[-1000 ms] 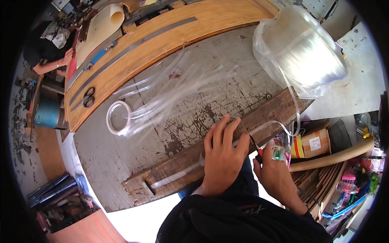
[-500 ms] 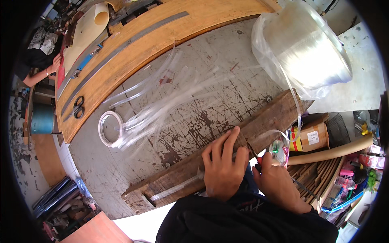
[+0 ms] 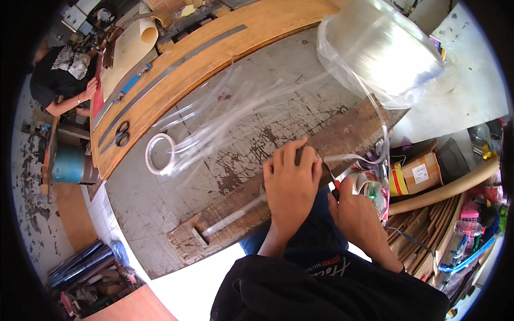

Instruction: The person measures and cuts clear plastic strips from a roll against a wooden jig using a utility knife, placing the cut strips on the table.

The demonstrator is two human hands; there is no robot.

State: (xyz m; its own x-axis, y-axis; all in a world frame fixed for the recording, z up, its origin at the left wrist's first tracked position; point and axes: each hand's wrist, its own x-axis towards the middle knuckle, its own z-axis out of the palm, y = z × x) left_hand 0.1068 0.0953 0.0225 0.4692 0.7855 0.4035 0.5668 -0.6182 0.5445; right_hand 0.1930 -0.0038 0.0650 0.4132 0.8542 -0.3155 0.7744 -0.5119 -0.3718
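Observation:
A clear plastic strip [image 3: 233, 218] runs lengthwise along a worn wooden plank [image 3: 184, 235] at the table's near edge, its left end near a small stop set in the wood. My left hand [image 3: 293, 184] presses down over the strip, fingers bent, covering part of it. From beyond that hand the strip [image 3: 345, 157] emerges and curls up toward a large roll of clear tubing [image 3: 383, 51] wrapped in plastic. In my right hand [image 3: 360, 216] is a knife [image 3: 335, 189] with a red and black handle, its blade by the plank's edge beside my left fingers.
Cut clear strips [image 3: 225, 128] lie across the scratched grey table, by a white ring-shaped roll [image 3: 160, 154]. Black-handled scissors [image 3: 122, 134] and a long metal ruler [image 3: 176, 67] rest on a wooden board. Another person [image 3: 69, 80] works at far left; boxes [image 3: 420, 174] stand right.
The whole view has shifted. My left hand's fingers are more bent over the strip than before. The knife stays in my right hand, close to the plank's edge.

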